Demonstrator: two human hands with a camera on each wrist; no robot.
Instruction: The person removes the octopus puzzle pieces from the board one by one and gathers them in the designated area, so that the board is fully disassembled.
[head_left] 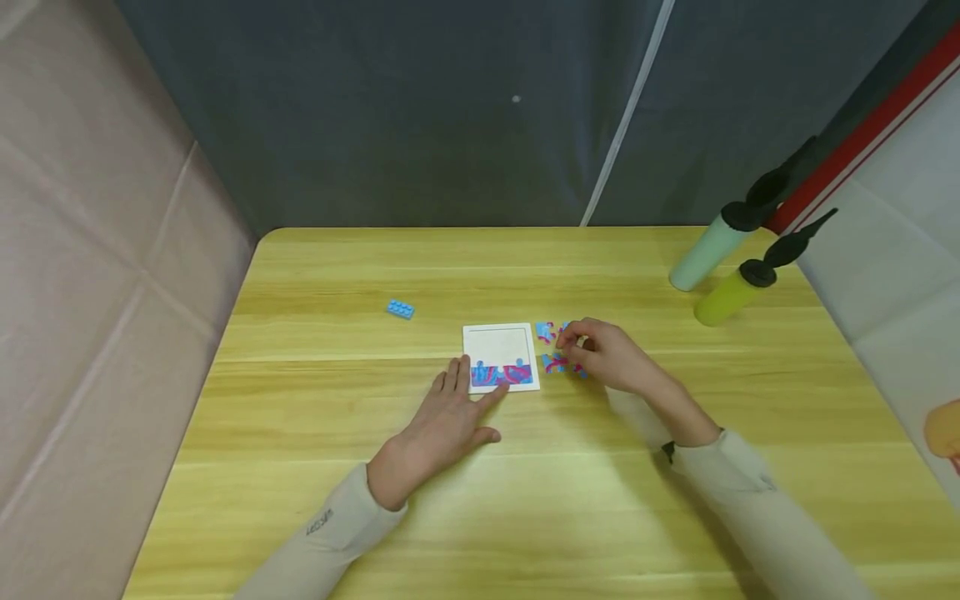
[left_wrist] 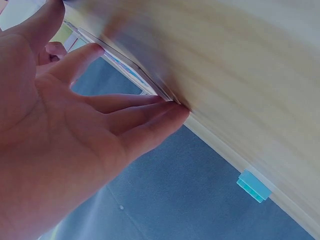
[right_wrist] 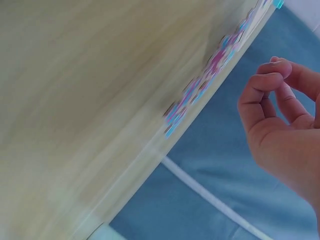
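Observation:
A square white puzzle tray (head_left: 499, 342) lies on the table, its bottom row filled with blue, purple and pink jigsaw pieces (head_left: 486, 376). My left hand (head_left: 444, 417) rests at the tray's lower left corner with fingers extended. In the left wrist view, its fingertips (left_wrist: 175, 107) touch the tray's edge. Right of the tray lie several loose jigsaw pieces (head_left: 545, 332), partly hidden under my right hand (head_left: 606, 354). That hand hovers above them with curled fingers; no piece shows between the fingertips in the right wrist view.
A blue toy brick (head_left: 401, 309) lies left of and beyond the tray. At the table's back right stand a mint-green bottle (head_left: 708, 254) and a yellow-green bottle (head_left: 726, 300), both with black tops. A dark grey curtain (head_left: 405, 117) hangs behind the table (head_left: 330, 267).

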